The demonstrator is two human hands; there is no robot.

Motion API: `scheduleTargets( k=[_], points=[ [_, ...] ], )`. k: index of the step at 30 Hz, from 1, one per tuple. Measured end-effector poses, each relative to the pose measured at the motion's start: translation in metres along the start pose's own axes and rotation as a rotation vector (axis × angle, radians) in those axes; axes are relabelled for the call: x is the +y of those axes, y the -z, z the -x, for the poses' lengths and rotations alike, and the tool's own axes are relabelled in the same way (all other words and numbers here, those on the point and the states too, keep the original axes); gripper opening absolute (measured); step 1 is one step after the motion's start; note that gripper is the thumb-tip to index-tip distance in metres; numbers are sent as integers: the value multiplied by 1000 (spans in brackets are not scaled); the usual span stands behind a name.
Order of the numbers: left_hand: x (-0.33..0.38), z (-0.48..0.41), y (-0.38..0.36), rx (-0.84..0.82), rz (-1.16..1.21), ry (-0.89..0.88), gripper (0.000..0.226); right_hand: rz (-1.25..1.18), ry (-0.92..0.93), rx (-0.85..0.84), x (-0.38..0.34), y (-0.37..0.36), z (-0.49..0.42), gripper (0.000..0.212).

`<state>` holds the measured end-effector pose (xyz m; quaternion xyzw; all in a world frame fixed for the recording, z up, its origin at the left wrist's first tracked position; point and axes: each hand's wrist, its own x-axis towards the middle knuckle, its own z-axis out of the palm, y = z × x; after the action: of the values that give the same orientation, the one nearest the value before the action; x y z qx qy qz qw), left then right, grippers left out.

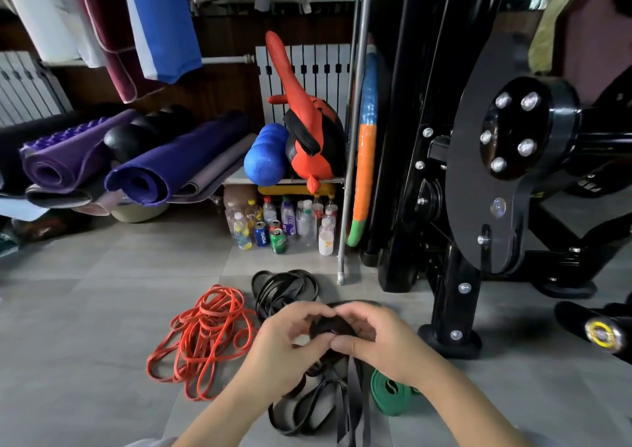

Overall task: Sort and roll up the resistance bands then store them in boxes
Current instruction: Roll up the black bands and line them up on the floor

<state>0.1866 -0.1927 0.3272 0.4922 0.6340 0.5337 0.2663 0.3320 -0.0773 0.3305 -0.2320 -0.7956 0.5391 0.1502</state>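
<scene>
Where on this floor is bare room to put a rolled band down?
Bare tile lies left of the orange bands, and right of the green band toward the machine's foot. Ahead is crowded: black bands, then bottles and cans.

Left hand [284, 340] and right hand [379, 340] meet above the floor [85, 309], with the band roll [333, 327] held between them. Thin-band tangle [201, 337] on the floor, left of the left hand. Coiled bands [284, 287] just beyond the hands, beside the tangle. Loose bands [307, 409] on the floor under the wrists, on the person's side. Folded wide band [390, 392] under the right wrist, right of the loose bands. Bottles and cans [284, 220] farther beyond the hands, under a shelf [284, 181]. Foam roller [266, 155] and stuffed bag [314, 138] on the shelf, roller to the left. Rolled mats [154, 166] far beyond-left. Pole [352, 159] beyond-right, with the machine frame [451, 292] right of it.
</scene>
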Motion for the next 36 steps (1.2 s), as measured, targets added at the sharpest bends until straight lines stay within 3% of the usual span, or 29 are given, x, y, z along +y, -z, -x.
scheduleTargets(
  k=[5,10,11,13,16,18,22,26,30,33,36],
  points=[
    [0,-1,4,92,306,61,36,-162,-21,49,-2,-7,-4,23],
    [5,1,3,86,469,101,27,-94,24,133,-3,-11,-3,17],
    [5,1,4,75,404,97,27,-28,29,126,-2,-11,-2,16],
    [2,0,8,42,30,59,31,183,20,70,-2,-11,-3,11],
    [0,2,14,-143,-470,-62,25,415,26,-63,2,-12,-3,11],
    [-4,7,15,-279,-605,-128,28,476,32,-120,5,-14,-3,4],
    [-11,14,15,-354,-767,-204,37,413,-19,-187,10,-21,-2,34],
    [-2,13,22,-237,-501,-127,39,98,9,-117,-2,-16,2,15],
    [12,21,25,24,-87,-35,33,-180,98,10,-15,-14,16,29],
    [18,30,17,143,16,-70,41,-300,124,94,-16,-29,26,22],
    [18,41,6,245,157,-96,35,-340,155,158,-15,-42,34,26]
  ],
)
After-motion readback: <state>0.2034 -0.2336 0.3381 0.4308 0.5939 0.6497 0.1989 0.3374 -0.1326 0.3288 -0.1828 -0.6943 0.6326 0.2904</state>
